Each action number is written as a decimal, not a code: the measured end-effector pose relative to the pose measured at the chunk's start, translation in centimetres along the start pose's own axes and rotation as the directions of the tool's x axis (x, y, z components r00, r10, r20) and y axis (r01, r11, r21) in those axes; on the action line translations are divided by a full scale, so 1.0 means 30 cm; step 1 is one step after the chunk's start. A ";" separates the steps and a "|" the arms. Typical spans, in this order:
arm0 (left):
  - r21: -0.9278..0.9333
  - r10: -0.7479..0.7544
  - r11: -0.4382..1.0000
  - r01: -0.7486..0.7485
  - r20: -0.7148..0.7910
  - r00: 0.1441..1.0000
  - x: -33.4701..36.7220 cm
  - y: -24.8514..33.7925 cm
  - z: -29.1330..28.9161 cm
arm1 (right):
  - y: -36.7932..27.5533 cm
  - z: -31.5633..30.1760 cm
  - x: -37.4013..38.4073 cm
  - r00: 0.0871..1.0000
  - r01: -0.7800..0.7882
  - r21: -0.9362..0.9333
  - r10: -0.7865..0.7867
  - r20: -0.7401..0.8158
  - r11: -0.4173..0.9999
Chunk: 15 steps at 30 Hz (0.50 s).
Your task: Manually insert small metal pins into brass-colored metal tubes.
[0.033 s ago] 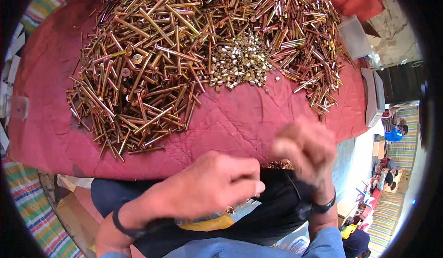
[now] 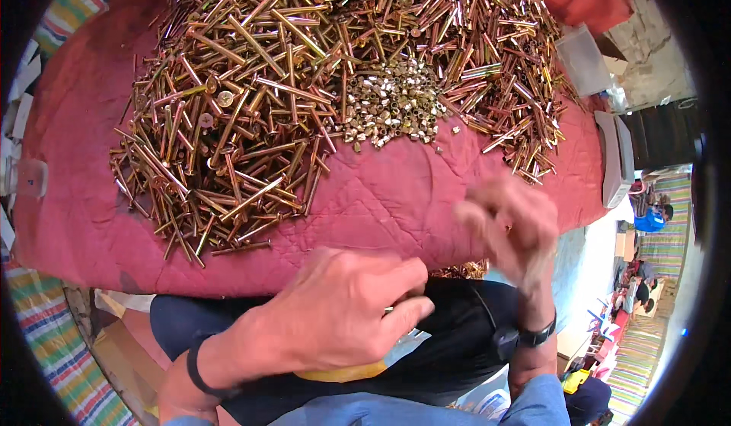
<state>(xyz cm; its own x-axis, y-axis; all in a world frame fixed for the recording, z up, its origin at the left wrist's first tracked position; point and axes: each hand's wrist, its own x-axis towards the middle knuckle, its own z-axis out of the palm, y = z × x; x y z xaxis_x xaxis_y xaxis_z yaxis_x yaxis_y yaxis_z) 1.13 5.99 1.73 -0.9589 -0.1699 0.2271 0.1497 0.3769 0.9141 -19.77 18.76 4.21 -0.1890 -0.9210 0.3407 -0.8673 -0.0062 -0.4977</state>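
Note:
My left hand [image 2: 346, 308] is over my lap by the table's front edge. Its fingers are curled in, with thumb and forefinger close; what they hold, if anything, does not show. To the right, my right hand [image 2: 514, 228] is raised over the edge of the red cloth, fingers bent inward and smeared by motion. Its contents cannot be made out. Beyond the hands lie a large heap of long brassy bolts [image 2: 251, 129] with flat heads, a small pile of short metal sleeves [image 2: 392, 102] and more bolts [image 2: 518, 98] at the right.
A red padded cloth [image 2: 365, 205] covers the table. Below its edge, between my hands, more brassy metal pieces [image 2: 461, 271] show. A clear plastic box [image 2: 582, 60] and a pale flat case [image 2: 615, 159] are at the right. Other people [image 2: 653, 219] are in the far right background.
My right hand has risen slightly, away from me. The left hand has turned a little, its thumb and forefinger slightly shifted. The heaps look the same.

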 end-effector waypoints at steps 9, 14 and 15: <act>0.923 0.396 0.343 0.173 -0.309 0.865 0.051 -0.166 -0.047 | 0.259 -0.005 0.021 0.997 0.071 -0.602 -0.052 0.050 0.795; 0.931 0.343 0.304 0.200 -0.303 0.889 0.066 -0.164 -0.090 | 0.291 -0.002 0.038 0.996 0.085 -0.592 -0.088 0.024 0.802; 0.931 0.326 0.308 0.198 -0.299 0.897 0.063 -0.170 -0.091 | 0.289 0.002 0.040 0.994 0.094 -0.580 -0.108 0.011 0.809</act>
<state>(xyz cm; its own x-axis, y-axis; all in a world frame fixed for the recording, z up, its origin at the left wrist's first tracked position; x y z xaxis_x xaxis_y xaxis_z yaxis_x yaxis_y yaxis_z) -0.80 1.27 -1.59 -0.7391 -0.3014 0.6024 -0.3680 0.9297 0.0137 -27.50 17.58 0.25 -0.0891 -0.9191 0.3839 -0.9867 0.1340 0.0917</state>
